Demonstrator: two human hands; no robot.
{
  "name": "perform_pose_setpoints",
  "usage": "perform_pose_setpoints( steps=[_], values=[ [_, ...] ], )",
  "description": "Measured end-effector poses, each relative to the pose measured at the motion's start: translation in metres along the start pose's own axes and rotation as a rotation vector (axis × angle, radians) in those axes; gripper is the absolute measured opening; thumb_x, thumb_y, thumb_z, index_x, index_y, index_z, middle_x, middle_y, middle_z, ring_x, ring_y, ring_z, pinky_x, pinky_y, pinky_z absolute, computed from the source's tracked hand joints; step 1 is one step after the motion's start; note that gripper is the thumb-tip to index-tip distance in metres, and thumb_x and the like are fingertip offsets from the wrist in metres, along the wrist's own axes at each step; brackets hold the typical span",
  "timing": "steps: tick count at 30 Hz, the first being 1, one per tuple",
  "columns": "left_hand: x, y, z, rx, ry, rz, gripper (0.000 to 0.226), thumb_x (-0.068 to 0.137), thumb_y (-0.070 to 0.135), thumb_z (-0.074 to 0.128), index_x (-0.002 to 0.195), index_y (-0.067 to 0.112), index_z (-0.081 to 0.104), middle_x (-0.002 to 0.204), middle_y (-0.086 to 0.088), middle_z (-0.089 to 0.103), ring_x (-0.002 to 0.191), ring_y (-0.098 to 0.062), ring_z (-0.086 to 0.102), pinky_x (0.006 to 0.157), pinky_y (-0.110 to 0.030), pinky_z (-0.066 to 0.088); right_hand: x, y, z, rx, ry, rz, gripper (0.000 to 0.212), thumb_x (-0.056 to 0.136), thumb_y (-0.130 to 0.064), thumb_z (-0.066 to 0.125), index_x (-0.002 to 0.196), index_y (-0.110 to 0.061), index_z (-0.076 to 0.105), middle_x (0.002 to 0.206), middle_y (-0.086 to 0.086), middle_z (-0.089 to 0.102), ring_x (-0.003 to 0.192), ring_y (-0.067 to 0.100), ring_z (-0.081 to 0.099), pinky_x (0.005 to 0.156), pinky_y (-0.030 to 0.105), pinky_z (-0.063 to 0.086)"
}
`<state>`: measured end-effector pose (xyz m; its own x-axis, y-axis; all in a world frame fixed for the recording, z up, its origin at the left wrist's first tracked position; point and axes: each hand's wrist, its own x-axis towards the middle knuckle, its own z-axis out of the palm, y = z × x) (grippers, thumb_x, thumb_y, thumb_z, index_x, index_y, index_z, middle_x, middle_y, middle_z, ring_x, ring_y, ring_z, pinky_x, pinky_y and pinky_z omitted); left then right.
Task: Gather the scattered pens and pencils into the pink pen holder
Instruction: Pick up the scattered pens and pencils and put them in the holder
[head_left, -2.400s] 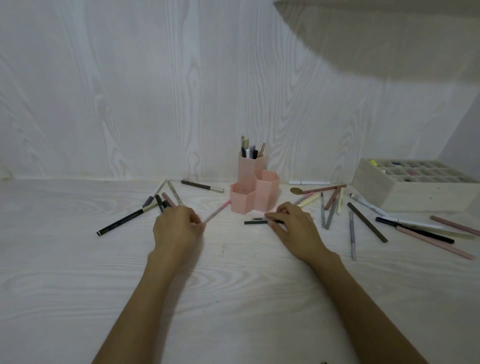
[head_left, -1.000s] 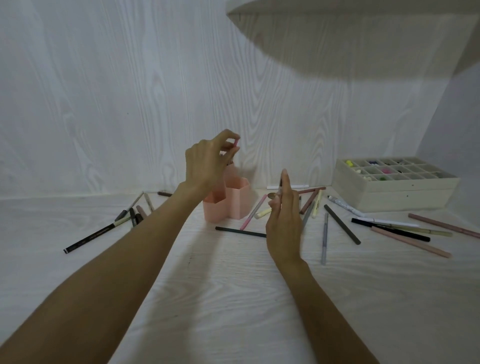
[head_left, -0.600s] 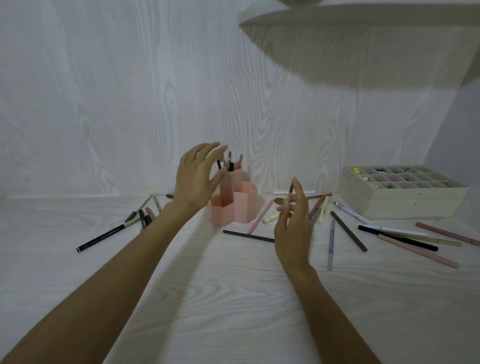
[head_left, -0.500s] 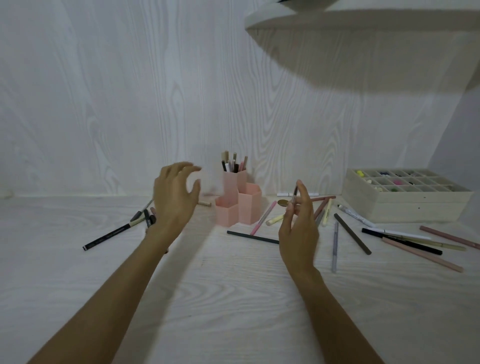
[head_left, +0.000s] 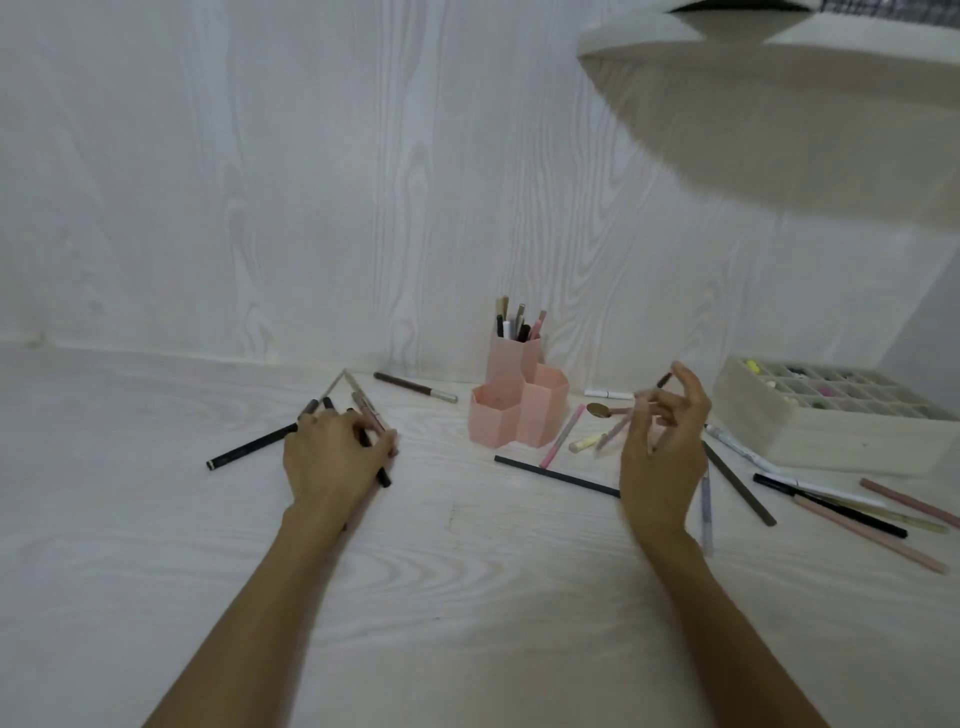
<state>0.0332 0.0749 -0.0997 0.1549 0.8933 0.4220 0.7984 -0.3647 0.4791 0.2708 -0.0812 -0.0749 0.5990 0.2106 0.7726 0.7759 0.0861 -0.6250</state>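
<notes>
The pink pen holder (head_left: 519, 415) stands at the back of the desk, three hexagonal cups, and only the tall rear cup holds several pens. My left hand (head_left: 332, 460) is down on the pile of pens left of the holder, fingers curled over a short black pen (head_left: 385, 479). My right hand (head_left: 660, 457) hovers right of the holder and pinches a thin dark pen (head_left: 665, 379) upright. A long black pencil (head_left: 556, 474) and a pink pen (head_left: 562, 436) lie between my hands.
More pens and pencils (head_left: 841, 512) lie scattered at the right, beside a wooden compartment box (head_left: 831, 441). A long black pen (head_left: 249, 447) and a brown pen (head_left: 415, 389) lie at the left. A small gold spoon (head_left: 597, 409) lies behind my right hand. A shelf (head_left: 779, 104) hangs overhead at the right.
My left hand lifted a pink pen to the holder's tall cup, let it go, then came down onto the left pile. My right hand stayed raised with its thin pen.
</notes>
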Motion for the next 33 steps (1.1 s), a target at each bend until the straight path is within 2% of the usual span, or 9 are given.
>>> perform_pose_setpoints(
  steps=[3, 6, 9, 13, 17, 20, 23, 28, 33],
  values=[
    [-0.002, 0.005, 0.002, -0.007, -0.023, 0.003, 0.033, 0.078, 0.049, 0.065, 0.094, 0.022, 0.076, 0.090, -0.006, 0.071, 0.095, -0.027, 0.061, 0.081, -0.037, 0.050, 0.022, -0.016, 0.010, 0.140, 0.076, 0.029, 0.043, 0.093, -0.026, 0.053, 0.121, -0.052, 0.032, 0.097, -0.002, 0.066, 0.089, 0.010, 0.063, 0.076, 0.003, 0.043],
    [-0.005, 0.009, 0.003, -0.035, -0.083, -0.003, 0.031, 0.080, 0.050, 0.062, 0.090, 0.023, 0.074, 0.090, 0.000, 0.071, 0.094, -0.023, 0.061, 0.085, -0.039, 0.048, 0.052, -0.040, 0.027, 0.227, 0.142, -0.035, 0.039, 0.092, -0.020, 0.053, 0.124, -0.035, 0.035, 0.090, -0.015, 0.066, 0.087, 0.002, 0.064, 0.083, 0.013, 0.048],
    [-0.007, 0.009, 0.001, -0.089, -0.106, 0.018, 0.022, 0.079, 0.050, 0.063, 0.075, 0.029, 0.069, 0.079, 0.005, 0.070, 0.091, -0.020, 0.060, 0.085, -0.035, 0.044, 0.081, -0.063, 0.047, 0.255, 0.143, -0.119, 0.036, 0.093, -0.019, 0.052, 0.126, -0.023, 0.036, 0.090, -0.010, 0.066, 0.085, 0.003, 0.065, 0.083, 0.018, 0.051],
    [-0.005, 0.008, 0.001, -0.201, -0.192, 0.101, 0.029, 0.080, 0.044, 0.065, 0.053, 0.042, 0.055, 0.055, 0.015, 0.055, 0.066, -0.006, 0.055, 0.072, -0.030, 0.043, 0.097, -0.074, 0.076, 0.110, -0.040, -0.153, 0.037, 0.096, -0.020, 0.049, 0.130, -0.015, 0.036, 0.097, 0.007, 0.069, 0.085, 0.011, 0.065, 0.078, 0.018, 0.050],
    [-0.003, 0.007, 0.003, -0.298, -0.268, 0.129, 0.014, 0.080, 0.039, 0.066, 0.066, 0.043, 0.066, 0.051, 0.015, 0.053, 0.056, -0.001, 0.052, 0.058, -0.022, 0.036, 0.091, -0.065, 0.092, -0.061, -0.264, -0.161, 0.036, 0.096, -0.015, 0.049, 0.129, -0.014, 0.036, 0.098, 0.011, 0.068, 0.085, 0.017, 0.064, 0.075, 0.027, 0.050],
    [-0.003, 0.005, 0.007, -0.360, -0.327, 0.155, 0.020, 0.083, 0.042, 0.062, 0.065, 0.051, 0.060, 0.064, 0.018, 0.059, 0.063, -0.001, 0.056, 0.053, -0.017, 0.034, 0.084, -0.059, 0.102, -0.155, -0.376, -0.162, 0.034, 0.094, -0.014, 0.051, 0.125, -0.012, 0.038, 0.099, 0.011, 0.070, 0.080, 0.022, 0.065, 0.067, 0.029, 0.049],
    [-0.002, 0.007, 0.012, -0.537, -0.388, 0.128, 0.014, 0.089, 0.043, 0.054, 0.095, 0.043, 0.067, 0.087, 0.020, 0.066, 0.087, 0.000, 0.059, 0.070, -0.017, 0.041, 0.081, -0.051, 0.106, -0.272, -0.430, -0.175, 0.022, 0.094, -0.018, 0.051, 0.116, -0.013, 0.047, 0.095, 0.007, 0.071, 0.072, 0.020, 0.061, 0.059, 0.025, 0.037],
    [0.002, 0.012, 0.011, -0.821, -0.370, 0.087, 0.023, 0.096, 0.029, 0.051, 0.112, 0.028, 0.067, 0.109, 0.011, 0.067, 0.107, -0.007, 0.058, 0.097, -0.028, 0.043, 0.080, -0.039, 0.100, -0.479, -0.531, -0.221, 0.030, 0.095, -0.027, 0.044, 0.111, -0.018, 0.067, 0.119, 0.004, 0.062, 0.115, 0.026, 0.045, 0.091, 0.034, 0.032],
    [0.002, 0.009, 0.017, -0.681, -0.282, 0.055, 0.021, 0.095, 0.028, 0.051, 0.109, 0.031, 0.066, 0.109, 0.008, 0.066, 0.106, -0.011, 0.058, 0.084, -0.024, 0.040, 0.089, -0.034, 0.085, -0.432, -0.682, -0.228, 0.035, 0.099, -0.030, 0.038, 0.127, -0.026, 0.056, 0.135, 0.002, 0.047, 0.127, 0.023, 0.034, 0.102, 0.038, 0.028]
  ],
)
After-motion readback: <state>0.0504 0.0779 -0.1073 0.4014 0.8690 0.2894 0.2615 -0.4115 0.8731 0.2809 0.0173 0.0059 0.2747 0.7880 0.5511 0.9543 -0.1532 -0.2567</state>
